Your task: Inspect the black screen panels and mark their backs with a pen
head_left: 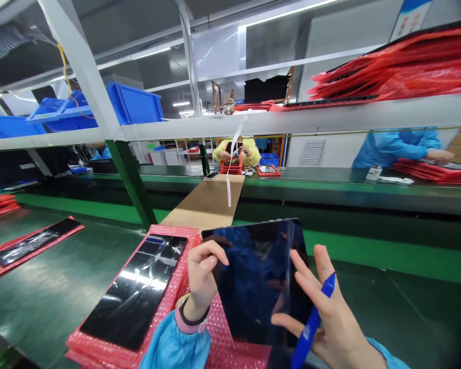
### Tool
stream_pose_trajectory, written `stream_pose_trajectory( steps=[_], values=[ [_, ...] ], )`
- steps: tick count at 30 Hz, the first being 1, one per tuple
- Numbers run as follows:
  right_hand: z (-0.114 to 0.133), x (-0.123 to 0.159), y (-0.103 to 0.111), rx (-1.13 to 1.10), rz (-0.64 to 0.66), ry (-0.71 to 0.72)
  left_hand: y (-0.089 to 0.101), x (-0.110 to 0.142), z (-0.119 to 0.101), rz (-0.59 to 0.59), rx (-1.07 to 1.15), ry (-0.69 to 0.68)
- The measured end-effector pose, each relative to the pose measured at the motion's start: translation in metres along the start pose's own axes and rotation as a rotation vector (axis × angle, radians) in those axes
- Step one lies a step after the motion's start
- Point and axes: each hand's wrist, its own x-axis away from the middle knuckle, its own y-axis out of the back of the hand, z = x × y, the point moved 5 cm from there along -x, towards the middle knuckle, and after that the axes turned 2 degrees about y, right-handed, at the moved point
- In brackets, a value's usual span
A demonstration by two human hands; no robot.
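We are working on a dark, glossy, rectangular glass panel (253,287), which is tilting up at the right side of a pink bubble-wrap stack (179,279), our landmark. We cannot tell whether its lower edge is touching the wrap. Our left hand (203,274) is curling half closed at the panel's left edge, index fingertip over its face; how firmly it is gripping, we cannot tell. Our right hand (334,312) is spreading its fingers at the panel's right side while holding a blue plastic marker pen (309,333) across the palm.

Progress, as we are judging it: a second black, glossy, rectangular panel (132,297) is already lying flat on the stack. The panel between our hands is remaining unfinished, since we are handling it rather than resting it flat. We are seeing no pen tip meeting its surface.
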Motion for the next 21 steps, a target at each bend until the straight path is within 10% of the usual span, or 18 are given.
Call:
stream_pose_trajectory(
  steps=[16,21],
  values=[
    [0.009,0.010,0.015,0.083,-0.116,0.121,0.003,0.024,0.005,0.155,-0.163,-0.159],
    [0.025,0.006,0.032,0.243,-0.243,0.110,-0.017,0.031,-0.023,0.286,-0.275,-0.300]
  ],
)
